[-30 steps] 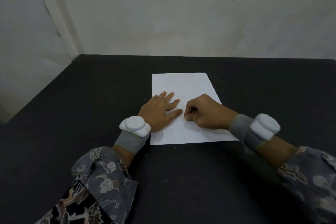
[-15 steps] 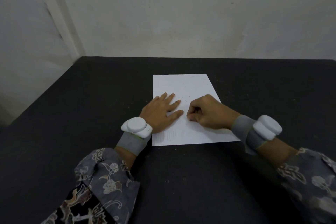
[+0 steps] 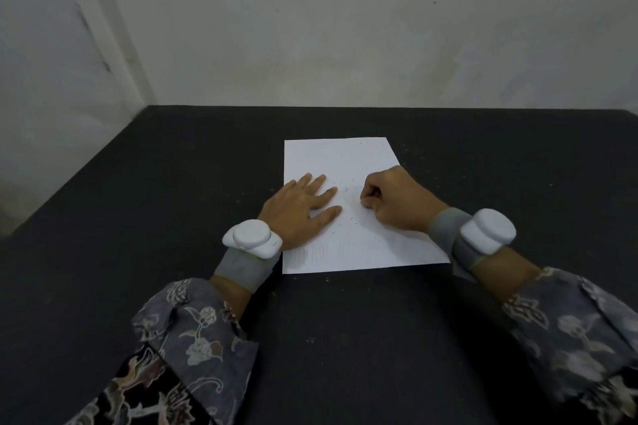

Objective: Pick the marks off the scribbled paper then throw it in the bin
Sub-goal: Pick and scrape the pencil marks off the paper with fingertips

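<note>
A white sheet of paper [image 3: 341,155] lies on the black table [image 3: 172,217], with faint pencil scribbles near its front edge and dark specks around its middle. My left hand [image 3: 297,209] rests flat on the sheet's left side, fingers straight and spread, holding it down. My right hand [image 3: 393,198] is on the sheet's right side, fingers curled tight and fingertips pressed to the paper. It seems to pinch a small pale eraser, which is almost wholly hidden. No bin is in view.
The table's far edge meets a pale wall [image 3: 345,45], and its left edge drops off toward a white corner post [image 3: 114,45]. White sensor pucks on grey bands sit on both wrists. Small crumbs dot the tabletop near the paper.
My right hand has slid a little to the right and away from my left fingertips while staying on the paper. The left hand and the sheet have kept their place.
</note>
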### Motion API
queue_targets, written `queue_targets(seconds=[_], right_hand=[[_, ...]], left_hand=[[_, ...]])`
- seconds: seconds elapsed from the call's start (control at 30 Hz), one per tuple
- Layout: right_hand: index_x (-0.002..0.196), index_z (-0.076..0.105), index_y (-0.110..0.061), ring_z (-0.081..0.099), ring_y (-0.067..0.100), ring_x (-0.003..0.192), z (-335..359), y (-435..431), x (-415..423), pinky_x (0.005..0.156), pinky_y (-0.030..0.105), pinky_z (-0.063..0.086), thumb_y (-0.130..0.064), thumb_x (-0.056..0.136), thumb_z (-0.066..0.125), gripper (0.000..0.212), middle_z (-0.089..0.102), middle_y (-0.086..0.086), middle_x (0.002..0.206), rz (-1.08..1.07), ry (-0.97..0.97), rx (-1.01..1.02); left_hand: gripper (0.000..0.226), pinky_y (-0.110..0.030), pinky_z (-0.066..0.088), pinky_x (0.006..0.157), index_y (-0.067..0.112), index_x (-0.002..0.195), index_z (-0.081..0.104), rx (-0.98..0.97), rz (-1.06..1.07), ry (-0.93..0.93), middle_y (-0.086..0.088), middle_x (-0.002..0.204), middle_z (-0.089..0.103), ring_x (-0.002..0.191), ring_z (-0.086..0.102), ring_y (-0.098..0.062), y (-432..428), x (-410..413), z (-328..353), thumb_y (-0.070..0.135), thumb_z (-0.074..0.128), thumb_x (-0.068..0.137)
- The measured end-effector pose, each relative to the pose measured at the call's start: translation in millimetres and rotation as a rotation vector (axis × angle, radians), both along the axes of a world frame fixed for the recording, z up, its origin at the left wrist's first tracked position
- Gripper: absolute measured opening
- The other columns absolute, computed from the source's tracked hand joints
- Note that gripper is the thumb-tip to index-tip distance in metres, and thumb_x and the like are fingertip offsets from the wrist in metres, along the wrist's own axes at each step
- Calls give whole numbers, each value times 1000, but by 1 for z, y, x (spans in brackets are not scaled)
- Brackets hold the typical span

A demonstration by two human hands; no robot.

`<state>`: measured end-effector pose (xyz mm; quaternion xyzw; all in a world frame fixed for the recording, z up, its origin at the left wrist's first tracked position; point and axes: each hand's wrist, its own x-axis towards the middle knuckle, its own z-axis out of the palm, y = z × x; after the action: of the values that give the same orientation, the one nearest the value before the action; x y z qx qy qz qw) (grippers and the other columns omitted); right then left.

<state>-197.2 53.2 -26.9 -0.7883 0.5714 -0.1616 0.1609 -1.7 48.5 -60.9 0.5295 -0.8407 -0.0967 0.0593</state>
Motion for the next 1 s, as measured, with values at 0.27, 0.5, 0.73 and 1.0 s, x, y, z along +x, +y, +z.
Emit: queue_targets(seconds=[0.27, 0.5, 0.73, 1.0], right_hand=[[89, 68, -4, 61, 12, 78, -3, 10, -1, 74, 28, 54, 0, 86, 60, 10, 66, 3, 88, 49, -13, 17], [89, 69, -7, 59, 6, 74, 2, 25, 3, 68, 10, 47, -5, 87, 63, 7, 64, -4, 83, 173, 31, 90], [90, 69, -6, 60, 8, 77, 3, 17, 3, 69, 13, 50, -4, 87, 63, 7, 66, -1, 87, 120, 19, 92], [86, 69, -3, 60, 8, 73, 1, 7, -2, 67, 13, 50, -1, 85, 62, 8, 68, 2, 86, 27, -33, 42]], left_hand=[[54, -28, 1, 117, 35, 151, 23, 17, 3, 14, 11, 161, 8, 148, 1, -10, -1, 0, -1, 53, 27, 100], [55, -29, 1, 116, 35, 151, 21, 36, 15, 13, 12, 161, 7, 148, 0, -9, 3, -1, 4, 53, 27, 100], [55, -28, 0, 116, 35, 151, 21, 38, 17, 2, 12, 161, 7, 148, 0, -9, 4, -2, 6, 54, 26, 100], [54, -25, 0, 112, 35, 152, 21, 49, 29, 3, 12, 161, 5, 147, -1, -9, 7, -3, 10, 52, 27, 101]])
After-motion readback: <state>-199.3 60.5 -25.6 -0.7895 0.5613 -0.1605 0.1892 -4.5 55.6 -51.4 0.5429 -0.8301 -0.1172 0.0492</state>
